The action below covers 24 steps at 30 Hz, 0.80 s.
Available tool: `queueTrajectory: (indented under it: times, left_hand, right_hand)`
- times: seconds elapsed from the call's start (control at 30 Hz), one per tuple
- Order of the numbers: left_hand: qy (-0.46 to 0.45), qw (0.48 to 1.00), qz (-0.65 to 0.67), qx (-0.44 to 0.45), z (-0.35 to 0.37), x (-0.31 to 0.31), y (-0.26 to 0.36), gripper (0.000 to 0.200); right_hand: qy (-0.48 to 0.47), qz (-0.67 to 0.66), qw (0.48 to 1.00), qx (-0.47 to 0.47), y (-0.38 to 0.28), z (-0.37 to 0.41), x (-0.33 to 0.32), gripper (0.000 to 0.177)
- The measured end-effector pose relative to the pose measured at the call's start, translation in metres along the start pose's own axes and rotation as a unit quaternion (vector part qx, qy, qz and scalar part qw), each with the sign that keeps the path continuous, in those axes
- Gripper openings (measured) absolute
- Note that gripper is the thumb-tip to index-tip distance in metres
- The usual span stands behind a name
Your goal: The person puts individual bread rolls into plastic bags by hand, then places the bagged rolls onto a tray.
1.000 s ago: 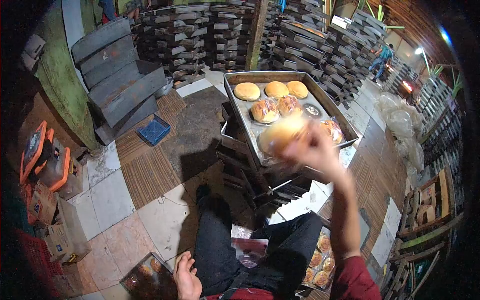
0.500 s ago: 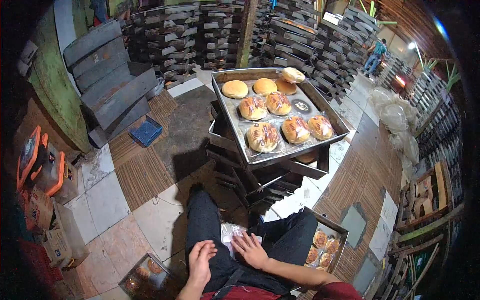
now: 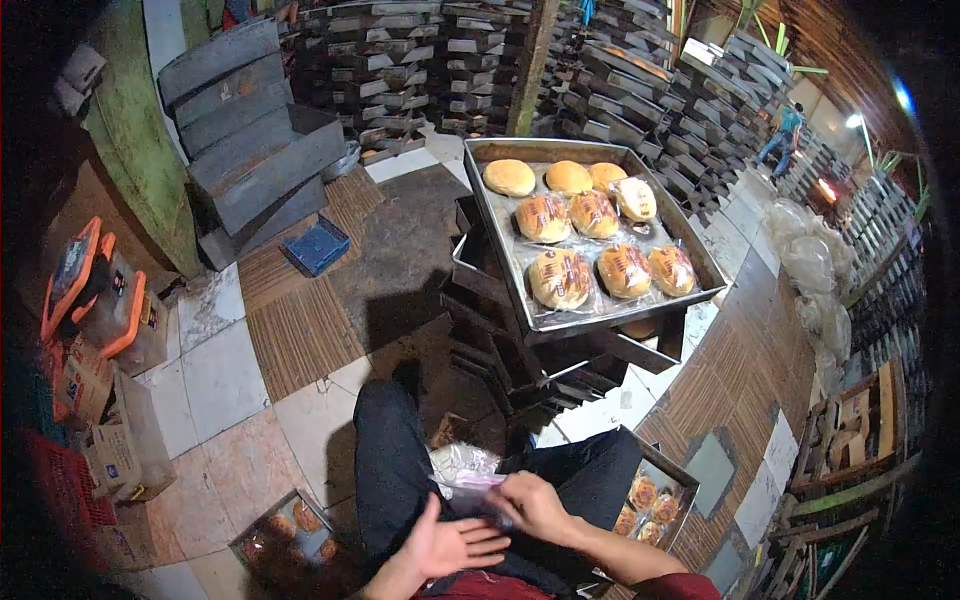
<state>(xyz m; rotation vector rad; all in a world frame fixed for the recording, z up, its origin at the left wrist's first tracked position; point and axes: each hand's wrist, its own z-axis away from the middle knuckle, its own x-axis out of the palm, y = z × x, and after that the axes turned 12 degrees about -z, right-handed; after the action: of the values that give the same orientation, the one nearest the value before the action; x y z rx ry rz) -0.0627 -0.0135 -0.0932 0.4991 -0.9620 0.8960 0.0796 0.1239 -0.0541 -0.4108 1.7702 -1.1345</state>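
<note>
Between my thighs lies a clear plastic bag (image 3: 462, 462) with a pinkish edge. My right hand (image 3: 537, 506) has its fingers closed on the upper edge of this bag. My left hand (image 3: 452, 548) is spread, palm turned up, just below and to the left of it, holding nothing. In front of me a metal tray (image 3: 600, 325) tops a stack of trays. It bears several round buns; the front ones, such as this wrapped bun (image 3: 560, 279), are in printed clear plastic. A bare bun (image 3: 509, 177) sits at the tray's back left corner.
Trays of buns stand on the floor at lower left (image 3: 240, 545) and beside my right thigh (image 3: 685, 485). A blue basket (image 3: 316, 247), orange-lidded boxes (image 3: 125, 310) and a metal rack (image 3: 240, 130) are at left. Stacked trays line the back; a person (image 3: 783, 140) stands far right.
My right hand has lifted from flat to a grip on the bag. My left hand has opened and moved closer. The pale bun at the tray's back right now lies lower. The view has shifted.
</note>
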Motion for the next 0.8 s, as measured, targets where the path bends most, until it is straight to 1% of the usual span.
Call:
queueTrajectory:
  times: [0.03, 0.07, 0.1, 0.17, 0.2, 0.23, 0.27, 0.3, 0.37, 0.4, 0.47, 0.5, 0.53, 0.57, 0.6, 0.63, 0.67, 0.7, 0.73, 0.77, 0.8]
  left_hand:
    - [-0.061, 0.995, 0.071, 0.015, -0.001, -0.008, 0.007, 0.101]
    - [-0.196, 0.964, 0.158, 0.083, 0.0, -0.005, 0.019, 0.107]
    - [-0.058, 0.991, 0.057, 0.11, 0.006, -0.003, 0.034, 0.098]
    - [-0.193, 0.972, 0.021, 0.13, 0.011, -0.01, 0.06, 0.084]
    - [-0.19, 0.966, -0.09, 0.152, 0.017, -0.011, 0.07, 0.073]
    - [-0.185, 0.946, -0.2, 0.173, 0.024, -0.004, 0.079, 0.061]
    - [-0.148, 0.956, -0.195, 0.161, 0.034, 0.009, 0.089, 0.036]
    - [-0.062, 0.935, -0.32, 0.144, 0.037, 0.02, 0.096, 0.027]
    - [0.008, 0.896, -0.408, 0.174, 0.039, 0.048, 0.101, 0.021]
    - [0.007, 0.898, -0.405, 0.173, 0.04, 0.058, 0.102, 0.021]
    - [0.056, 0.816, -0.485, 0.309, 0.035, 0.072, 0.11, 0.016]
    - [0.051, 0.817, -0.483, 0.309, 0.026, 0.073, 0.113, 0.016]
    - [0.079, 0.798, -0.443, 0.401, 0.017, 0.073, 0.116, 0.009]
    - [0.107, 0.77, -0.397, 0.488, 0.008, 0.072, 0.118, 0.007]
    - [0.171, 0.682, -0.46, 0.543, -0.004, 0.081, 0.126, 0.027]
    - [0.168, 0.685, -0.457, 0.542, -0.019, 0.081, 0.137, 0.027]
    - [0.12, 0.746, -0.325, 0.568, -0.039, 0.074, 0.15, 0.034]
    - [0.072, 0.791, -0.186, 0.579, -0.058, 0.065, 0.161, 0.042]
    - [0.124, 0.788, -0.188, 0.573, -0.074, 0.051, 0.173, 0.052]
    - [0.123, 0.789, -0.185, 0.573, -0.088, 0.04, 0.177, 0.052]
    - [0.182, 0.808, -0.119, 0.547, -0.1, 0.029, 0.176, 0.052]
  right_hand:
    - [-0.1, 0.019, 0.993, -0.068, -0.003, 0.005, -0.001, 0.009]
    - [-0.116, 0.095, 0.978, -0.142, -0.021, 0.004, -0.009, 0.011]
    - [-0.135, 0.173, 0.952, -0.214, -0.039, -0.001, -0.021, 0.012]
    - [-0.167, 0.217, 0.931, -0.24, -0.045, -0.007, -0.046, 0.013]
    - [-0.191, 0.234, 0.923, -0.238, -0.045, -0.013, -0.061, 0.014]
    - [-0.202, 0.26, 0.914, -0.237, -0.055, -0.022, -0.08, 0.014]
    - [-0.199, 0.257, 0.909, -0.262, -0.062, -0.031, -0.095, 0.013]
    - [-0.195, 0.253, 0.903, -0.287, -0.069, -0.041, -0.107, 0.013]
    - [-0.211, 0.291, 0.882, -0.306, -0.086, -0.061, -0.129, 0.015]
    - [-0.207, 0.284, 0.881, -0.315, -0.089, -0.072, -0.139, 0.017]
    - [-0.199, 0.272, 0.87, -0.358, -0.094, -0.094, -0.154, 0.019]
    - [-0.203, 0.267, 0.861, -0.383, -0.094, -0.103, -0.161, 0.019]
    - [-0.183, 0.292, 0.844, -0.412, -0.099, -0.117, -0.175, 0.017]
    - [-0.164, 0.317, 0.825, -0.438, -0.103, -0.135, -0.19, 0.016]
    - [-0.111, 0.225, 0.868, -0.428, -0.09, -0.156, -0.198, 0.014]
    - [-0.029, 0.354, 0.864, -0.358, -0.071, -0.176, -0.211, 0.015]
    - [0.122, 0.333, 0.876, -0.328, -0.068, -0.205, -0.223, 0.021]
    - [0.211, 0.272, 0.904, -0.253, -0.051, -0.235, -0.245, 0.027]
    - [0.269, 0.345, 0.88, -0.186, -0.013, -0.267, -0.28, 0.032]
    - [0.35, 0.376, 0.856, -0.06, 0.009, -0.286, -0.296, 0.041]
    - [0.366, 0.421, 0.83, 0.015, 0.044, -0.303, -0.32, 0.049]
